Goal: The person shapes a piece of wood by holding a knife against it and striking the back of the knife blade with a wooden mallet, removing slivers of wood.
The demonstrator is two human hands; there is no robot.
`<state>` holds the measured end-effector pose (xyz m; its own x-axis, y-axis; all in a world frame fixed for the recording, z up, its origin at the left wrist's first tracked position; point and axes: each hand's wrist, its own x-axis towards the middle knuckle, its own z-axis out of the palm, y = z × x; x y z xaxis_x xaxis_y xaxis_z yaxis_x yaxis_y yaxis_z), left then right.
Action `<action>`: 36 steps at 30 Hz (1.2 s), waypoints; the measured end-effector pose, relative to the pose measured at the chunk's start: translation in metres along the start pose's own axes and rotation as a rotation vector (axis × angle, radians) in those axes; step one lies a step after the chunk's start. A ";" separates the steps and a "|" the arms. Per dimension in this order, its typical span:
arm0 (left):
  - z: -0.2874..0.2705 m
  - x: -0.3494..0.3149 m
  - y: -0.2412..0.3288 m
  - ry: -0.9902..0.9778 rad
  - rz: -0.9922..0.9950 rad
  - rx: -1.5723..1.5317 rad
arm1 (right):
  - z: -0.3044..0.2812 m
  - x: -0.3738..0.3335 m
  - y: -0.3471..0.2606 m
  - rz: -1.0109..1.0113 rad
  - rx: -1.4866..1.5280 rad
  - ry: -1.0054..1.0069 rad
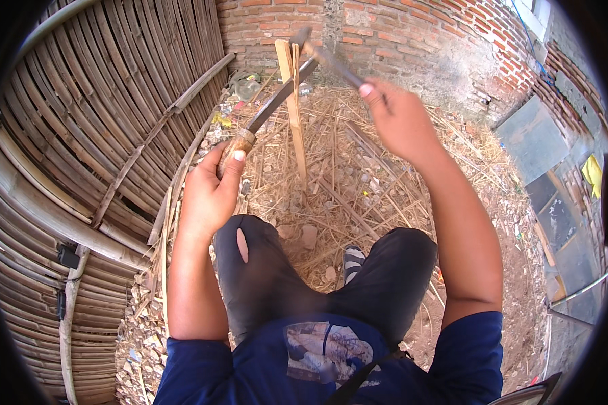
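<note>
My left hand [208,192] is closed round the wooden handle of a machete [270,112]. Its curved blade slants up and to the right, crossing a pale upright strip of wood [296,131]. Near the top this strip is split, with a thinner sliver standing beside the main piece. My right hand [400,123] grips the handle of a hammer [341,67], which is smeared by motion. The hammer's head is close to the strip's top and the far end of the blade; whether it touches either, I cannot tell.
Dry straw, split sticks and rubble [344,182] cover the ground ahead. A bamboo wall [115,115] rises on the left, and a brick wall [398,40] stands at the back. Grey panels [534,138] lean at the right. My bent knees frame the near ground.
</note>
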<state>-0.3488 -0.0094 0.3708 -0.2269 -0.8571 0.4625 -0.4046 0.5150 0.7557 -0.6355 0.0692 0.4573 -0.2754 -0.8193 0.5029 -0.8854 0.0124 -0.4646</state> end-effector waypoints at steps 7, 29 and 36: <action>0.000 0.002 -0.001 -0.071 -0.125 0.026 | -0.030 -0.003 -0.009 -0.202 0.155 0.440; 0.007 -0.002 -0.002 -0.027 0.011 0.035 | -0.002 -0.020 0.005 0.011 -0.052 0.157; 0.004 0.003 -0.010 -0.014 -0.041 0.052 | 0.006 -0.015 -0.003 0.028 -0.174 -0.120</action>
<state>-0.3492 -0.0172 0.3629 -0.2212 -0.8778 0.4248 -0.4591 0.4781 0.7488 -0.6264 0.0779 0.4474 -0.2635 -0.8794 0.3964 -0.9323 0.1267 -0.3387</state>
